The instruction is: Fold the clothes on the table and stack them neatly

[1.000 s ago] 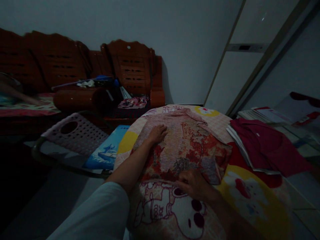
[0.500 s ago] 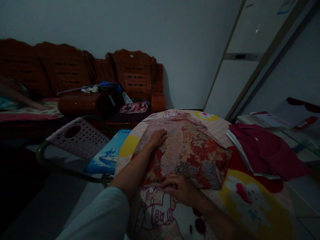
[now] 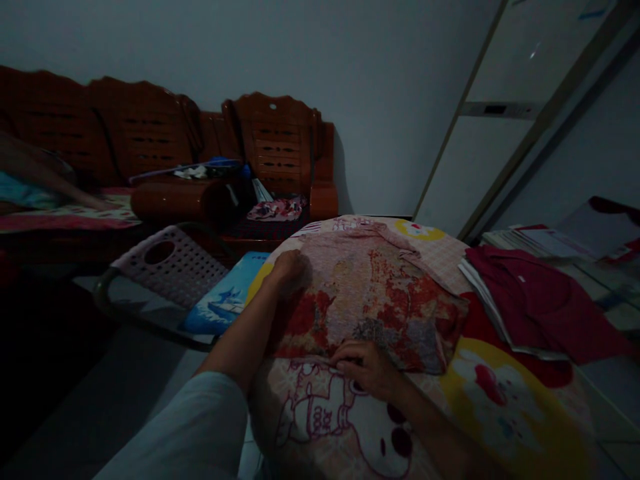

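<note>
A red, pink and grey patterned shirt (image 3: 370, 293) lies spread on a round table with a cartoon-print cloth (image 3: 320, 427). My left hand (image 3: 291, 268) is at the shirt's upper left edge; its fingers are dark and blurred, so their grip is unclear. Near the middle of the shirt's near edge, my right hand (image 3: 364, 363) has its fingers bent together on the hem. Folded dark red clothing (image 3: 540, 297) rests on the right side of the table, over something white.
A pink woven chair (image 3: 170, 267) with a blue cushion (image 3: 227, 297) stands left of the table. Behind are wooden seats (image 3: 275, 147) with cloth on them. At far left, another person's bare limb (image 3: 75, 193) rests on the bench. Papers (image 3: 540, 240) lie at right.
My left hand has moved left, from on top of the shirt to its left edge. My right hand stays at the near hem. The view has shifted slightly left.
</note>
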{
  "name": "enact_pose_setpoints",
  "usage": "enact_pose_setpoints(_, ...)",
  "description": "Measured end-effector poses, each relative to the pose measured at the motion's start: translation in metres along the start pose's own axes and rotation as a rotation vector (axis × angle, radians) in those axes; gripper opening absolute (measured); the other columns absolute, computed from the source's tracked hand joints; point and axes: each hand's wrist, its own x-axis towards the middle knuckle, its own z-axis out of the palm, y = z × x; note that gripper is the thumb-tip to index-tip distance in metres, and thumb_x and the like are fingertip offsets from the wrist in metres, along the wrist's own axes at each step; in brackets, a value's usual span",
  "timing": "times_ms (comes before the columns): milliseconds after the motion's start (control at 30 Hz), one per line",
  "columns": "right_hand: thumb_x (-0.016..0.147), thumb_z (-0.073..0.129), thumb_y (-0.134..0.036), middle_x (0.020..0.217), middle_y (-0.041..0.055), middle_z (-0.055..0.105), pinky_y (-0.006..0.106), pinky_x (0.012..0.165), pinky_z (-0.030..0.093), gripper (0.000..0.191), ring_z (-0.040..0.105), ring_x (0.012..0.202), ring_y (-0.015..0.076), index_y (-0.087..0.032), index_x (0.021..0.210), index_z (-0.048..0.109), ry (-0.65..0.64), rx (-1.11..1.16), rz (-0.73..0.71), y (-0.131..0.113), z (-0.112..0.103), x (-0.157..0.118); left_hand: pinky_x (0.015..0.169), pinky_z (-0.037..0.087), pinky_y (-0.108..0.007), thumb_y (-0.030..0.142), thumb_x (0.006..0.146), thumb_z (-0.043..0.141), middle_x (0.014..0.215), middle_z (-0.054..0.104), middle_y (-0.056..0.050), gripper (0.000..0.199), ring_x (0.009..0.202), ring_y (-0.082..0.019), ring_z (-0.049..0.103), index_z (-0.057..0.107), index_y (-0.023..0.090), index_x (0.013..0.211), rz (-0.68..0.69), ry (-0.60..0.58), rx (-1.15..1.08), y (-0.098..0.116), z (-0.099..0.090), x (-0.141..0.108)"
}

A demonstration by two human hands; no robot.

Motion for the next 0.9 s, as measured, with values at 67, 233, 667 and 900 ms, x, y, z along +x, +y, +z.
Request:
enact_pose_setpoints(67, 0.089, 0.062, -0.027, 0.091, 0.0067, 0.071, 0.029, 0.080, 0.046, 0.018, 0.065, 0.088, 0.0180, -0.018, 0.092, 0.076, 0.002, 0.005, 0.002, -0.001, -0.001, 0.000, 0.087, 0.049, -0.031, 0.028, 0.086, 0.057, 0.113, 0.072, -0.015, 0.042, 0.107, -0.027, 0.066, 0.062, 0.012, 0.125, 0.013, -0.044, 0.026, -0.005, -0.004, -0.014)
enact_pose_setpoints(233, 0.089, 0.061, -0.027, 0.090, 0.0071, 0.071, 0.029, 0.080, 0.046, 0.019, 0.065, 0.086, 0.0180, -0.017, 0.091, 0.076, 0.000, 0.007, -0.009, -0.001, -0.001, -0.001, 0.081, 0.048, -0.034, 0.040, 0.092, 0.046, 0.109, 0.071, -0.018, 0.040, 0.104, -0.030, 0.067, 0.064, 0.012, 0.114, -0.083, -0.065, 0.152, -0.017, -0.005, -0.069)
enact_pose_setpoints(667, 0.089, 0.060, -0.032, 0.100, 0.0066, 0.073, 0.031, 0.081, 0.050, 0.025, 0.066, 0.090, 0.0184, -0.020, 0.106, 0.074, 0.048, 0.067, 0.151, 0.002, 0.002, -0.002, 0.062, 0.040, -0.027, 0.041, 0.081, 0.054, 0.074, 0.067, -0.003, 0.024, 0.070, -0.019, 0.060, 0.060, 0.019, 0.076, 0.042, -0.061, -0.436, -0.016, -0.015, -0.168)
enact_pose_setpoints(900, 0.082, 0.065, -0.057, 0.101, 0.0099, 0.067, 0.029, 0.054, 0.055, 0.072, 0.066, 0.075, 0.0177, -0.018, 0.141, 0.051, 0.300, 0.473, 0.315, 0.014, 0.002, 0.006, 0.065, 0.044, -0.023, 0.026, 0.083, 0.053, 0.081, 0.069, -0.003, 0.015, 0.073, -0.016, 0.061, 0.065, 0.017, 0.084, 0.359, -0.282, -0.703, 0.064, -0.012, -0.177)
